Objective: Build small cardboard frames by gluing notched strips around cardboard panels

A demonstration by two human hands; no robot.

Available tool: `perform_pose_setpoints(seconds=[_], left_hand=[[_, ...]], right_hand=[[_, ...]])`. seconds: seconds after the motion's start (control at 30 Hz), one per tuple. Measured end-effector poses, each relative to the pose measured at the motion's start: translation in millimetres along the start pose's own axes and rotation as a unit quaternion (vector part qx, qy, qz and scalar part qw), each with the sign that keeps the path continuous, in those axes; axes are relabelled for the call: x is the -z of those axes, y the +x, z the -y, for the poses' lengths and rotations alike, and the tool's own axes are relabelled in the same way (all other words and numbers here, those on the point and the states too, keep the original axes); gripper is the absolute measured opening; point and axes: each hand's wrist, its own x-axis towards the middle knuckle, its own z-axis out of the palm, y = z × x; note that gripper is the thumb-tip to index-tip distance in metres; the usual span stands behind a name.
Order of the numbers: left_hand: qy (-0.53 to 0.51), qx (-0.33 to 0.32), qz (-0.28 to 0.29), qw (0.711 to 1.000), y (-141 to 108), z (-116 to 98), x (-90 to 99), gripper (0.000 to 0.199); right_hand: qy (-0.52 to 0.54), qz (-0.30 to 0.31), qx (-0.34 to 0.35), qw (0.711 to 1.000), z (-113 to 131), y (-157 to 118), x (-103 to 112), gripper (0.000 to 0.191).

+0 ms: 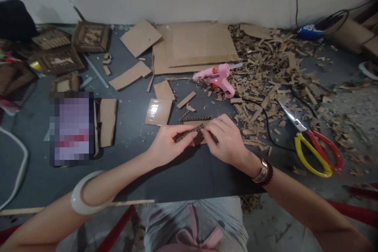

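Note:
A small strip of corrugated cardboard (198, 127) is held near the table's front edge. My left hand (171, 143) pinches its left part between thumb and fingers. At its right end are the closed fingertips of my right hand (226, 138). Just behind and below the hands lies a flat cardboard piece with a corrugated rim (195, 119), partly covered by my fingers. Beyond them a pink glue gun (217, 78) lies on its side, a small red light showing on it.
Scissors with red and yellow handles (313, 149) lie at the right, near a heap of cardboard scraps (265, 71) and a black cable. Cardboard sheets (203, 43) lie at the back. A blurred-out device (73, 130) and several corrugated frames (91, 36) are at the left.

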Motion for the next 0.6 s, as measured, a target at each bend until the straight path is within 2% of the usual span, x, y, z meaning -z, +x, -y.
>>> perform_pose_setpoints(seconds=[0.1, 0.33, 0.6], left_hand=[[0.003, -0.012, -0.013, 1.0, -0.6, 1.5, -0.5, 0.022], [0.038, -0.073, -0.018, 0.996, -4.5, 2.1, -2.4, 0.02], [0.083, -0.109, -0.02, 0.99, -5.1, 3.2, -1.6, 0.018]], right_hand=[[-0.006, 0.005, 0.006, 1.0, -0.5, 0.3, 1.1, 0.029], [0.006, 0.047, 0.02, 0.999, 0.4, 0.9, 2.7, 0.03], [0.022, 0.098, 0.022, 0.995, -1.4, 1.0, 2.7, 0.03]])
